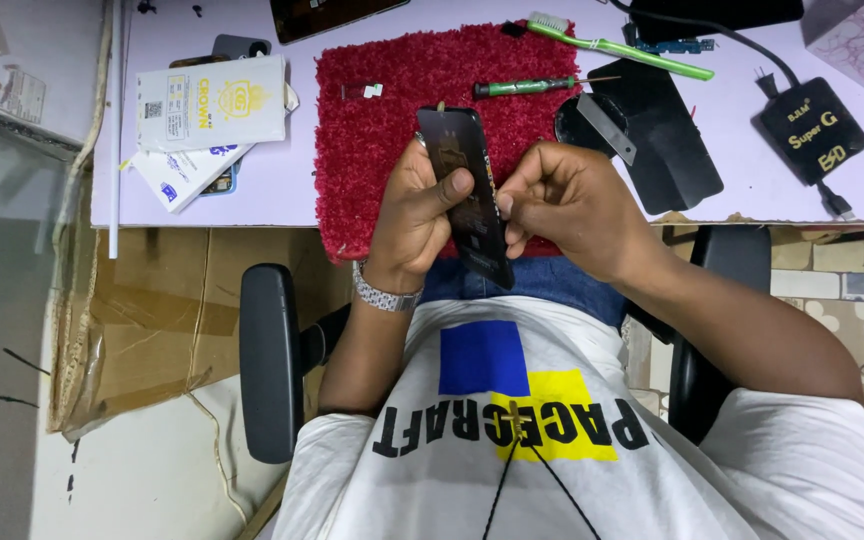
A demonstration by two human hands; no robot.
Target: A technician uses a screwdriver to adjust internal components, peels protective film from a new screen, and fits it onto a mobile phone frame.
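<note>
My left hand point(414, 212) grips a dark, opened phone body point(467, 190), held upright over the near edge of a red fuzzy mat point(382, 130). The thumb presses across its face. My right hand point(564, 200) pinches at the phone's right edge with fingertips closed on it; whether a small tool or part sits between them is hidden. A metal watch band circles my left wrist.
On the lilac table point(282, 180): a green-handled screwdriver point(527, 87), a green toothbrush point(617, 43), a metal blade point(607, 127) on a black panel point(662, 140), a black power adapter point(812, 130), white packages point(207, 105). Black chair armrests point(270, 360) flank me.
</note>
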